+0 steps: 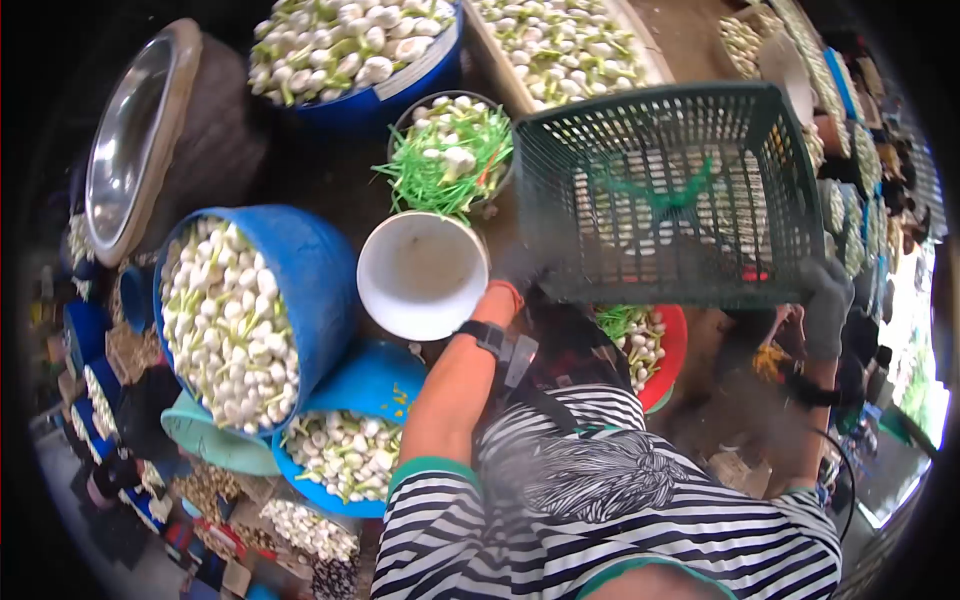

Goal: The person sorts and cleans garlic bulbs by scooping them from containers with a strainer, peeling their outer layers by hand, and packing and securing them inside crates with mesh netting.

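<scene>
A dark green slatted plastic crate (665, 285) is held in front of the body, tilted so that its inside shows, with a green strip of netting or cord (680, 190) in it. My right hand (828, 290), in a grey glove, grips the crate's lower right corner. At the lower left corner is my left hand (530, 275), dark and blurred against the crate; its fingers cannot be made out. Just left of that wrist stands an empty white bucket (425, 275). Below the crate a red basin (672, 350) holds garlic and green stems.
Garlic fills a tilted blue barrel (325, 270), a blue tub (415, 75), a wooden-edged tray (650, 45) and a light blue basin (365, 390). A dark bucket (505, 180) holds garlic and green strips. A metal basin (180, 120) leans at upper left.
</scene>
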Demonstrator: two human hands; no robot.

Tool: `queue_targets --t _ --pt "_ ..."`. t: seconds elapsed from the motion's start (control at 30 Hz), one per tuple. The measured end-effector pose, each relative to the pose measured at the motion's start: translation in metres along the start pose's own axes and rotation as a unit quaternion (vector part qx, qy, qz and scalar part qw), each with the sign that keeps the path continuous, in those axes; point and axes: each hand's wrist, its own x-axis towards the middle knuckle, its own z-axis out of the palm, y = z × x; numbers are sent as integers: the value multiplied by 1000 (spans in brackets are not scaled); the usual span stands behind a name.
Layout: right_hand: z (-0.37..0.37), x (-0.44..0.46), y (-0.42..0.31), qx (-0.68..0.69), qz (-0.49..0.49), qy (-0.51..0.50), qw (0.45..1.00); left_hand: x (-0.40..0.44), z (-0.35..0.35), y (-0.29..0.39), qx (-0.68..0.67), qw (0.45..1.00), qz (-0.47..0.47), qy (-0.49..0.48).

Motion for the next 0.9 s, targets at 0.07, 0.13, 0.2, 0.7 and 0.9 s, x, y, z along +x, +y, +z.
queue_targets --t 0.07,0.13,0.2,0.7,0.9 --pt "-14 -6 29 -64 19 -21 998 -50 -21 38 -6 986 -160 -41" --pt "-8 -23 48 -57 25 -28 998 -93 -12 39 -22 982 -188 7" --pt "19 -21 55 -21 35 -60 997 -129 11 6 -16 985 -101 142" --pt "368 -27 31 -88 -397 -490 771 -298 80 -76 -289 703 -388 522" --pt "480 -21 31 -238 -463 -504 689 -239 115 -122 -124 672 -448 576"
